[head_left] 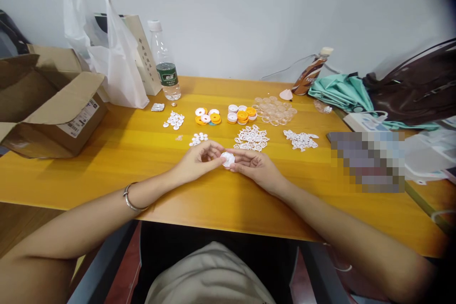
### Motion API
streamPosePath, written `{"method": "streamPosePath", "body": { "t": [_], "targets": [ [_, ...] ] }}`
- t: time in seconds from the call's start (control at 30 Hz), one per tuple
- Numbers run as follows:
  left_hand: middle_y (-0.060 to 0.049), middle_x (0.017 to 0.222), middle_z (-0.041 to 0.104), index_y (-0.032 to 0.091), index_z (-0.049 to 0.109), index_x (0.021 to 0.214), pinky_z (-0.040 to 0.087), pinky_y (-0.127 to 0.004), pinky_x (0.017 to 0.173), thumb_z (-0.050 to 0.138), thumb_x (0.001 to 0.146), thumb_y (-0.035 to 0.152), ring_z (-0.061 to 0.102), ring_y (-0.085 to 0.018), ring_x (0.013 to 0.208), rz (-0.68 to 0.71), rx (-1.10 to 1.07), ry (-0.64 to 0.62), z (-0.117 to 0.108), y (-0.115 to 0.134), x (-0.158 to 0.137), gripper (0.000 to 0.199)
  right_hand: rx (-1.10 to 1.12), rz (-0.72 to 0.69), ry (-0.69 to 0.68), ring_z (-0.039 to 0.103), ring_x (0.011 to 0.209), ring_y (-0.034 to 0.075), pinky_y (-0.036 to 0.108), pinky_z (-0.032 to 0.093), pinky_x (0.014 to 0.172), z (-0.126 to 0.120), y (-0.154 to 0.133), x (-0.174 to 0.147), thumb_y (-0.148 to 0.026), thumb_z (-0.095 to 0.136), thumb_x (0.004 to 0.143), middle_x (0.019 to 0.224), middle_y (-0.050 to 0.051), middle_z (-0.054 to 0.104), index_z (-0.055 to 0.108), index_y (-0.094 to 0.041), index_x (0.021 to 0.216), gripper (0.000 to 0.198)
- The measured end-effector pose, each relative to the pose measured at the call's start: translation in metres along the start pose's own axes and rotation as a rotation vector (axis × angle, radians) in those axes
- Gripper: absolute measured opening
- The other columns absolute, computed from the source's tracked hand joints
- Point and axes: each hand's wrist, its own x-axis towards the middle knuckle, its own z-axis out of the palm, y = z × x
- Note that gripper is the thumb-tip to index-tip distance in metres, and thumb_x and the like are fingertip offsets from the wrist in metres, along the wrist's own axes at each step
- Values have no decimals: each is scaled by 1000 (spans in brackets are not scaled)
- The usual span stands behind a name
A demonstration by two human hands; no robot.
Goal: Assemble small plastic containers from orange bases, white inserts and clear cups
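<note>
Hands [259,167] partly cover a white disc [228,159].

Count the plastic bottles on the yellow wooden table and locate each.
2: a clear bottle with a green label, right of the cream paper bag; a brown bottle with a pale cap, left of the teal fabric. Others may be hidden.

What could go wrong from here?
1. The left hand and right hand pinch the round white part; it might slip.
2. The small white pieces lie loose just beyond the left hand; a knock could scatter them.
3. The white openwork pieces overlap and may snag.
</note>
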Motion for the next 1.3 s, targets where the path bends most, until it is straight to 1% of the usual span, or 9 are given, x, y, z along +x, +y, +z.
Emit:
{"method": "streamPosePath", "body": {
  "t": [0.17, 0.3, 0.5, 0.7, 0.8, 0.93, 1.03, 1.17, 1.3],
  "targets": [
    [-5, 90, 63, 16, 57, 94, 46, -26, 69, 50, 83, 29, 58, -13, 78, 107, 309, 201, -19, 12, 22, 18, -9, 0, 61, 65, 80, 12, 34, 47, 90, -2, -2, 1, -22, 73, 64, 89, 0, 70, 63, -23, 109, 46],
    [-7, 98, 63, 14, 58, 97, 42, -31, 86, 51, 83, 25, 56, -17, 94, 370, 746, 15, -22, 24, 71, 19, -23, -9, 71, 65, 78, 12, 33, 47, 90, -1, -1, 1, -22, 73, 63, 87, 0, 69, 63, -21, 108, 46],
    [-13, 111, 60, 11, 54, 109, 39, -36, 89, 49, 84, 27, 54, -25, 103, 215, 986, -29, 5, 18, 140, 30, -7, 8, 66, 64, 76, 11, 30, 48, 87, -1, 1, 2, -21, 74, 61, 83, 0, 69, 64, -20, 105, 45],
    [-14, 108, 62, 12, 55, 106, 37, -42, 91, 51, 82, 25, 55, -27, 103, 173, 947, -18, 15, 15, 152, 28, 27, 34, 60, 62, 72, 8, 26, 48, 82, -2, 0, 1, -18, 74, 59, 82, -3, 68, 64, -22, 102, 44],
    [-13, 117, 58, 12, 51, 114, 39, -36, 90, 51, 83, 26, 54, -22, 107, 159, 757, 18, 9, 26, 140, 34, 39, 31, 70, 62, 71, 8, 25, 48, 81, -2, -3, 0, -18, 74, 59, 82, -3, 67, 64, -22, 101, 43],
    [-11, 115, 59, 15, 52, 116, 44, -29, 79, 54, 83, 27, 57, -17, 97, 25, 10, -88, -13, 41, 98, 35, 30, 2, 94, 62, 71, 8, 25, 48, 80, 0, -6, -2, -20, 74, 60, 80, -2, 68, 63, -21, 102, 44],
    [-7, 114, 59, 21, 55, 115, 43, -27, 79, 58, 81, 24, 57, -14, 94, -56, -316, -118, -30, 40, 59, 34, 9, -5, 101, 62, 72, 9, 27, 48, 81, 3, -6, -1, -21, 74, 60, 80, -1, 68, 62, -20, 102, 44],
    [-7, 114, 59, 21, 56, 115, 42, -26, 85, 58, 81, 18, 55, -15, 103, -118, -523, -114, -41, 29, 25, 35, -21, -16, 94, 63, 74, 10, 28, 48, 83, 5, -4, -1, -22, 74, 61, 85, 0, 69, 62, -20, 103, 45],
    [-7, 114, 59, 19, 58, 111, 43, -25, 82, 58, 81, 17, 56, -14, 97, -116, -502, -155, -37, 23, 15, 30, -36, -35, 104, 63, 75, 10, 29, 48, 83, 4, -5, -2, -23, 74, 62, 86, 1, 69, 62, -20, 104, 44]
  ]
}}
